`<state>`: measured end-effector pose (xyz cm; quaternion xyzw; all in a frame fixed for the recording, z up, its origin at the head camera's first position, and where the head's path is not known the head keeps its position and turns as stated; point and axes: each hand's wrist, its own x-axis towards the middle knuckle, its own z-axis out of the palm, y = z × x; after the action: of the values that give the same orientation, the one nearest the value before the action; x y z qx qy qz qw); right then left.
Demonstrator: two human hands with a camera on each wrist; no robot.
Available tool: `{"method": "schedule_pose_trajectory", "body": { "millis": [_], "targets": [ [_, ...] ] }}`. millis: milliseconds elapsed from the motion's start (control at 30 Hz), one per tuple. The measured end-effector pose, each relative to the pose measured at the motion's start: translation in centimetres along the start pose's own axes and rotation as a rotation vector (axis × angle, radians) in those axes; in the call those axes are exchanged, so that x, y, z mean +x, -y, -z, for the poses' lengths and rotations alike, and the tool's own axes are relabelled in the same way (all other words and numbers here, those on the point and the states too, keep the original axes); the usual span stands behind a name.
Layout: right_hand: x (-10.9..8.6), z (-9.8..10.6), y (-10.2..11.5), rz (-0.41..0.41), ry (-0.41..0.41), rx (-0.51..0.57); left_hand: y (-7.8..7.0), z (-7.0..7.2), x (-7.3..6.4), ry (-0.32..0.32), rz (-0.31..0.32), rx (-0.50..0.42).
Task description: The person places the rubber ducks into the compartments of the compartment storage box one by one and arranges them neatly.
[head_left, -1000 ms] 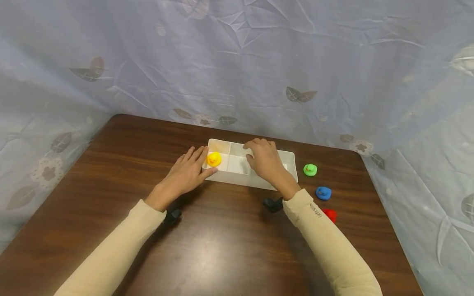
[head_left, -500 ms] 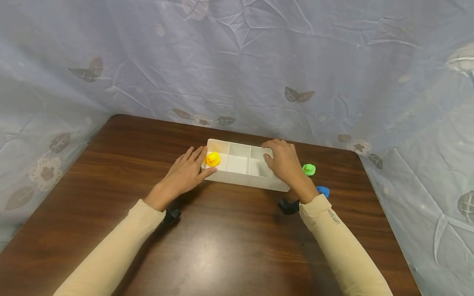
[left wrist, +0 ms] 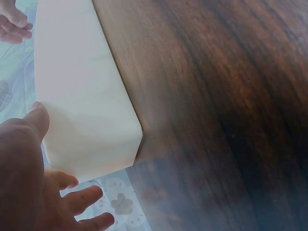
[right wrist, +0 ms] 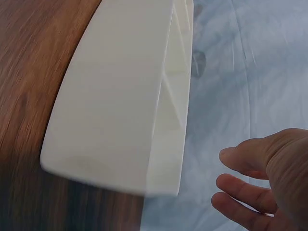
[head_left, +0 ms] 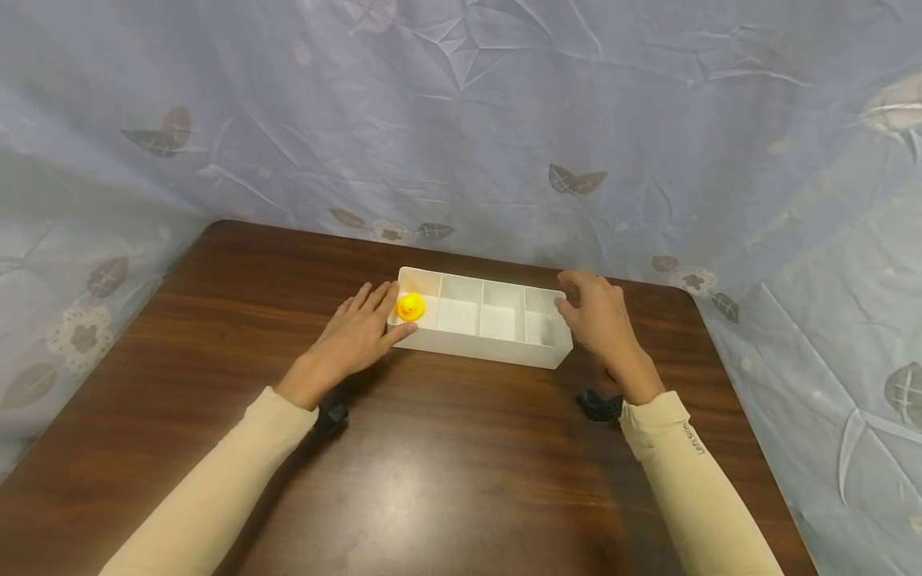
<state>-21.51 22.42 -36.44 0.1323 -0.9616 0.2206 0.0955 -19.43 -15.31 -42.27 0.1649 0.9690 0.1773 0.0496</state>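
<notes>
Box is long, white and open-topped, split into four compartments, sitting flat on the brown tabletop, kinda angled near the back edge. Yellow duck is just chilling upright in the leftmost compartment.

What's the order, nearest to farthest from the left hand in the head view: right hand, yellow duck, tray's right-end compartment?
1. Yellow duck: inside the tray, left end, beside the left hand.
2. Right-end compartment: opposite end.
3. Right hand: just past that end.

Box common to all views
</notes>
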Motion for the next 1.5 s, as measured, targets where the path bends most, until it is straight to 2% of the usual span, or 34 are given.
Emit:
{"method": "schedule_pose_trajectory", "body": {
  "millis": [267,633,933,1267,1500],
  "targets": [
    [-1.8,1.3,-2.7,-0.107,0.035,0.01,0.1,-0.3,0.2,0.013,0.0,-0.005],
    [-4.4,2.3,-6.3,-0.166,-0.004,-0.044,0.2,-0.2,0.3,0.022,-0.003,0.003],
    [-7.0,2.4,-8.7,-0.245,0.059,-0.078,0.2,0.1,0.4,0.022,-0.005,0.005],
    [-8.4,2.2,-9.6,-0.305,0.151,-0.137,0.1,0.1,0.4,0.021,-0.004,-0.008],
    [-9.1,1.8,-9.8,-0.33,0.16,-0.155,0.2,0.1,0.3,0.015,-0.011,-0.003]
  ]
}}
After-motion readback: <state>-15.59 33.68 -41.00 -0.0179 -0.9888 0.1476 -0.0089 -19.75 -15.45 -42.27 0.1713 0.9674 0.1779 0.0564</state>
